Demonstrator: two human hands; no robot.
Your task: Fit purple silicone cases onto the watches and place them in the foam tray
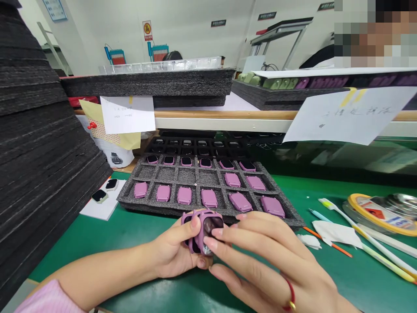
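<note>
My left hand (182, 245) is closed around a few purple smartwatch cases (197, 230) held side by side. The front one turns its dark glossy face (211, 228) to the right. My right hand (267, 256), a red band on one finger, has its fingers stretched out and apart, the tips at that dark face. Just beyond both hands lies a grey-black foam tray (208, 177) divided into compartments. Purple watch cases (209, 198) sit face down in its near row, and others with dark screens (205, 163) up fill its far row. Several middle-row compartments hold nothing.
A second foam tray (195, 145) lies behind. Two pale watches (100, 196) rest on white paper at left, near stacked black foam (39, 165). Swabs (368, 239), an orange stick (340, 249), tissue (337, 233) and a yellow-rimmed round container (381, 213) lie right. A shelf edge (221, 124) crosses above.
</note>
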